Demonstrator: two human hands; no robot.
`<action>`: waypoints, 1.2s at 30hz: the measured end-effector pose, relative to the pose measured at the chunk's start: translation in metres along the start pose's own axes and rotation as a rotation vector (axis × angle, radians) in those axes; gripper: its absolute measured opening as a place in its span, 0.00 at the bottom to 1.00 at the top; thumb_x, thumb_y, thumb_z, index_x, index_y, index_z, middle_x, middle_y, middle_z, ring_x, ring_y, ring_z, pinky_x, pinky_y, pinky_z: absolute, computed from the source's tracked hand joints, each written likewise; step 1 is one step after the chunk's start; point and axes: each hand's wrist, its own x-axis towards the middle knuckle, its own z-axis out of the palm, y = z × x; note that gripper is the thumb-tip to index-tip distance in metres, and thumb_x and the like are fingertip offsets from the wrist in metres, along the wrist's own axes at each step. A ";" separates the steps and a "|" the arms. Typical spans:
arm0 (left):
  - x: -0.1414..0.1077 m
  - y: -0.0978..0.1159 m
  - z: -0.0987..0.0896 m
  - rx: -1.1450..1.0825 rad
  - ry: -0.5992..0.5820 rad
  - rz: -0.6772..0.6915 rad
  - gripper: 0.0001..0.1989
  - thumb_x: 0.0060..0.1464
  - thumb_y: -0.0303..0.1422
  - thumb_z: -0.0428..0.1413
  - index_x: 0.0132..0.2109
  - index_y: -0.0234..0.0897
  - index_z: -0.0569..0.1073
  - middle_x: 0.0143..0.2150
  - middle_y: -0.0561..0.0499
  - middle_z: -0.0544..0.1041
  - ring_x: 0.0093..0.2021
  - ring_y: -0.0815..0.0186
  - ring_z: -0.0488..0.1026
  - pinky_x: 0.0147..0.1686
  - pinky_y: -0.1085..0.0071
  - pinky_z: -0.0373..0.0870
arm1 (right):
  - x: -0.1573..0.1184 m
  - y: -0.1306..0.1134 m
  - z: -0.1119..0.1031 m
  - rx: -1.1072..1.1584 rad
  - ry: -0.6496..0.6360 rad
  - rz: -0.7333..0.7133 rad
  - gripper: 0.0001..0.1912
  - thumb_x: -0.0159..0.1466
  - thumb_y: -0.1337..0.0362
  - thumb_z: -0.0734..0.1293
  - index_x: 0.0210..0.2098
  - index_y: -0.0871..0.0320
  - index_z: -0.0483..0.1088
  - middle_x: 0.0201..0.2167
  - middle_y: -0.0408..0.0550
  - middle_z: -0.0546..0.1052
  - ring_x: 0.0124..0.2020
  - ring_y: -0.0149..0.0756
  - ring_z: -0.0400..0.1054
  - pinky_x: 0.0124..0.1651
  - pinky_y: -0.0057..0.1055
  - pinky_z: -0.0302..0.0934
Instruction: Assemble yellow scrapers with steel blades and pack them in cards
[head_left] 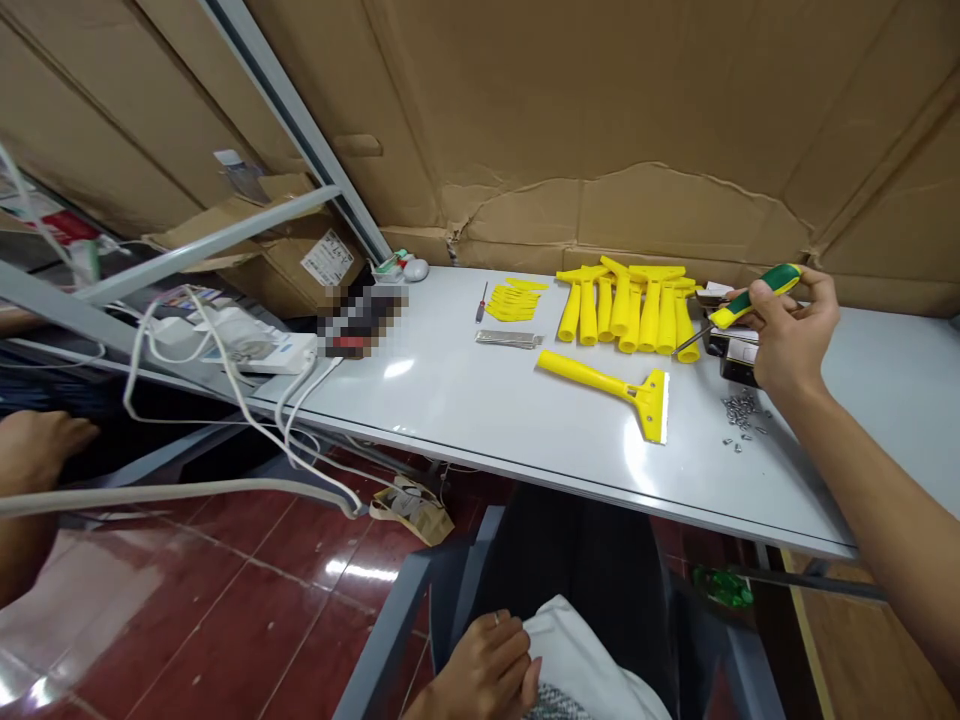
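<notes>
Above the right side of the table, my right hand (796, 325) grips a screwdriver (757, 296) by its green and yellow handle, its shaft slanting down left toward a group of yellow scraper handles (626, 305). My left hand (487, 665) rests in my lap beside white cloth, fingers curled in, with nothing visible in them. A yellow scraper (600, 382) with a metal blade lies flat on the table before me. Small metal screws (741, 410) are heaped below my right hand. Thin metal blades (508, 340) and small yellow plastic pieces (514, 300) lie farther left.
Dark boxes (739, 360) stand partly behind my right hand. A small screwdriver (481, 303) lies by the yellow pieces. White cables (247, 400) hang over the left table edge. A cardboard wall (600, 120) closes off the back. Another person's hand (41, 445) shows at far left.
</notes>
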 end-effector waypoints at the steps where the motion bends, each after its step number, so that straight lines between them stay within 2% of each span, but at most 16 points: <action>1: 0.006 -0.002 -0.002 -0.004 0.000 -0.004 0.13 0.43 0.17 0.56 0.25 0.40 0.64 0.21 0.55 0.67 0.20 0.66 0.64 0.21 0.67 0.63 | -0.001 -0.001 0.002 -0.003 -0.011 0.005 0.28 0.52 0.61 0.79 0.47 0.49 0.65 0.27 0.39 0.80 0.27 0.39 0.79 0.27 0.33 0.74; 5: 0.054 -0.013 -0.020 -0.044 -0.005 0.061 0.08 0.50 0.19 0.54 0.32 0.35 0.73 0.29 0.48 0.78 0.25 0.64 0.72 0.23 0.65 0.67 | -0.010 -0.010 0.010 -0.014 -0.060 0.010 0.28 0.53 0.60 0.80 0.48 0.48 0.65 0.28 0.37 0.80 0.28 0.38 0.79 0.25 0.31 0.73; 7: 0.090 -0.020 -0.029 -0.028 0.014 0.140 0.09 0.55 0.21 0.54 0.41 0.30 0.78 0.35 0.45 0.81 0.32 0.61 0.77 0.26 0.65 0.72 | -0.015 -0.016 0.015 -0.024 -0.089 0.002 0.27 0.56 0.59 0.79 0.50 0.47 0.66 0.28 0.37 0.81 0.27 0.37 0.79 0.23 0.29 0.71; 9: 0.131 -0.029 -0.037 0.025 0.087 0.212 0.10 0.57 0.21 0.57 0.46 0.28 0.79 0.39 0.43 0.83 0.38 0.60 0.81 0.34 0.64 0.78 | -0.022 -0.022 0.019 -0.040 -0.131 -0.004 0.27 0.58 0.57 0.79 0.53 0.47 0.67 0.29 0.38 0.82 0.27 0.37 0.79 0.21 0.28 0.70; 11: 0.173 -0.044 -0.041 0.049 0.087 0.229 0.12 0.59 0.20 0.57 0.49 0.29 0.79 0.42 0.44 0.83 0.42 0.60 0.81 0.40 0.65 0.80 | -0.028 -0.027 0.022 -0.056 -0.167 -0.014 0.28 0.59 0.57 0.79 0.54 0.46 0.68 0.30 0.39 0.82 0.29 0.38 0.79 0.22 0.28 0.71; 13: 0.214 -0.064 -0.041 0.089 0.042 0.199 0.10 0.62 0.22 0.58 0.49 0.30 0.78 0.46 0.42 0.82 0.47 0.57 0.80 0.45 0.62 0.80 | -0.034 -0.032 0.025 -0.074 -0.207 -0.026 0.28 0.60 0.56 0.80 0.55 0.46 0.67 0.31 0.40 0.83 0.32 0.39 0.81 0.22 0.28 0.71; 15: 0.255 -0.089 -0.037 0.105 -0.069 0.190 0.09 0.65 0.27 0.59 0.51 0.32 0.79 0.52 0.39 0.80 0.52 0.54 0.78 0.48 0.59 0.80 | -0.039 -0.036 0.027 -0.090 -0.245 -0.051 0.27 0.61 0.55 0.79 0.55 0.45 0.67 0.31 0.39 0.82 0.34 0.39 0.81 0.20 0.27 0.71; 17: 0.290 -0.114 -0.030 0.079 -0.273 0.229 0.11 0.67 0.32 0.60 0.54 0.34 0.78 0.57 0.40 0.78 0.57 0.51 0.75 0.52 0.55 0.78 | -0.043 -0.039 0.029 -0.100 -0.277 -0.073 0.26 0.62 0.54 0.79 0.55 0.43 0.67 0.32 0.38 0.81 0.35 0.40 0.82 0.19 0.27 0.71; 20: 0.330 -0.144 -0.018 0.046 -0.501 0.310 0.10 0.67 0.33 0.60 0.53 0.34 0.77 0.55 0.40 0.78 0.57 0.51 0.74 0.55 0.54 0.74 | -0.048 -0.043 0.031 -0.107 -0.300 -0.063 0.27 0.60 0.54 0.80 0.53 0.41 0.67 0.32 0.37 0.80 0.35 0.39 0.82 0.19 0.28 0.72; 23: 0.349 -0.159 -0.011 -0.024 -0.605 0.288 0.11 0.64 0.32 0.64 0.51 0.34 0.75 0.50 0.43 0.78 0.52 0.54 0.75 0.50 0.60 0.72 | -0.051 -0.045 0.032 -0.133 -0.331 -0.051 0.28 0.60 0.55 0.81 0.54 0.42 0.67 0.33 0.36 0.80 0.33 0.37 0.81 0.20 0.27 0.73; 26: 0.352 -0.165 -0.008 -0.116 -0.641 0.232 0.11 0.63 0.32 0.64 0.51 0.36 0.75 0.50 0.46 0.78 0.50 0.56 0.76 0.47 0.63 0.70 | -0.053 -0.045 0.033 -0.154 -0.362 -0.078 0.28 0.61 0.56 0.81 0.54 0.43 0.66 0.35 0.36 0.79 0.31 0.33 0.78 0.21 0.25 0.73; 29: 0.348 -0.168 -0.005 -0.185 -0.630 0.223 0.07 0.66 0.32 0.61 0.50 0.38 0.75 0.50 0.47 0.79 0.50 0.58 0.77 0.47 0.65 0.69 | -0.056 -0.046 0.033 -0.170 -0.377 -0.094 0.27 0.62 0.55 0.80 0.55 0.42 0.66 0.36 0.36 0.79 0.30 0.33 0.78 0.22 0.27 0.73; 36: 0.336 -0.166 -0.001 -0.195 -0.548 0.210 0.04 0.70 0.31 0.58 0.49 0.38 0.75 0.50 0.46 0.80 0.51 0.58 0.76 0.47 0.64 0.69 | -0.060 -0.053 0.035 -0.269 -0.386 -0.153 0.22 0.67 0.48 0.75 0.56 0.35 0.65 0.42 0.43 0.81 0.37 0.44 0.80 0.24 0.40 0.75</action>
